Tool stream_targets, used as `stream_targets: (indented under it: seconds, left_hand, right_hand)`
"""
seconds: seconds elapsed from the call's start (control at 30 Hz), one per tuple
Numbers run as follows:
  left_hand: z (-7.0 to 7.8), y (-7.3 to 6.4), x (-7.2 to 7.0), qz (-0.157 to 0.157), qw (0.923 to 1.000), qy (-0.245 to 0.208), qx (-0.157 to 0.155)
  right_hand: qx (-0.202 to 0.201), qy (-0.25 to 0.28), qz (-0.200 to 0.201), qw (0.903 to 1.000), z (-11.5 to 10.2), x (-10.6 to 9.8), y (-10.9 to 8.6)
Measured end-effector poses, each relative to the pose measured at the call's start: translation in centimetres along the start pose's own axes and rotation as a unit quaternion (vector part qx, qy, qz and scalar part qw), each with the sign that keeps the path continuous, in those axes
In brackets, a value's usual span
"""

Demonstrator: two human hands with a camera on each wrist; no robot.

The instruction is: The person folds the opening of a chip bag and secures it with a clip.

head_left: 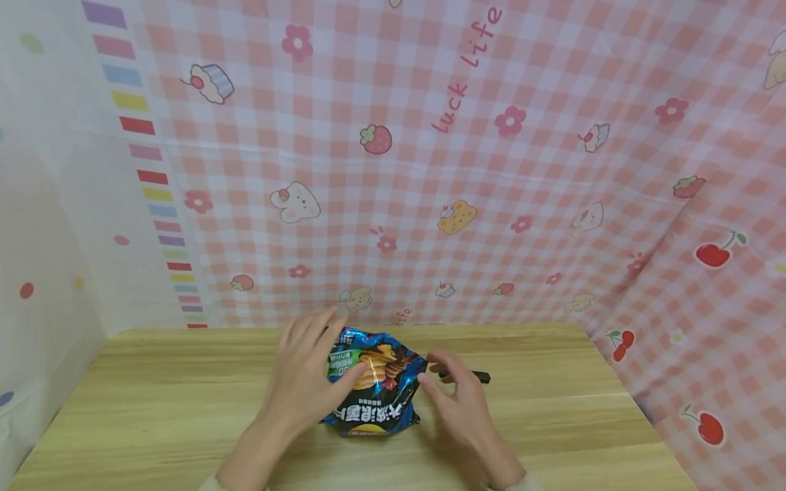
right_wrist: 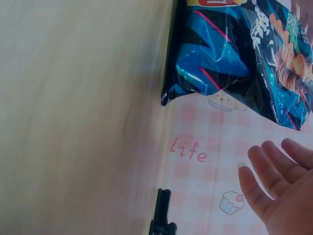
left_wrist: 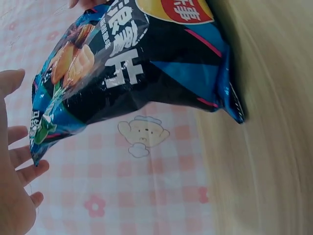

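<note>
A blue and black bag of potato chips [head_left: 374,382] sits on the wooden table, its big white lettering upside down in the head view. My left hand [head_left: 301,375] is at the bag's left side with its fingers stretched out. In the left wrist view those fingers [left_wrist: 29,172] are spread near a top corner of the bag; whether they touch it I cannot tell. By the bag's right corner is my right hand [head_left: 460,402], its fingers slightly bent. The right wrist view shows this hand [right_wrist: 288,191] apart from the bag, palm side visible and holding nothing.
A small black object [head_left: 482,376], partly hidden behind my right hand, lies on the table [head_left: 153,402]; its kind is unclear. Pink checked cloth [head_left: 405,177] with cartoon prints hangs behind the table and along its right side. White dotted cloth [head_left: 49,204] hangs at the left.
</note>
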State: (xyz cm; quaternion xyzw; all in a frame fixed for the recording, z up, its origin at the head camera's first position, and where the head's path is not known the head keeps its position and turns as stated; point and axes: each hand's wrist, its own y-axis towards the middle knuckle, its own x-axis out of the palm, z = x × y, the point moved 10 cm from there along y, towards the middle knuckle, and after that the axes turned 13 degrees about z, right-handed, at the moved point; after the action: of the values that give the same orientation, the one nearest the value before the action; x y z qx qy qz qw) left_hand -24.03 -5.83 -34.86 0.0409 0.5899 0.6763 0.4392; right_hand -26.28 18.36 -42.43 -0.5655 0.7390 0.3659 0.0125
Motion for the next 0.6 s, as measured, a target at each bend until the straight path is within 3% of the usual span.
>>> stream_targets:
  seconds: [0.6]
  left_hand:
    - [2.4,0.9,2.2,0.003,0.9974,0.024,0.068]
  right_hand:
    - [0.023,0.028,0.012,0.9992,-0.3,0.6,0.2]
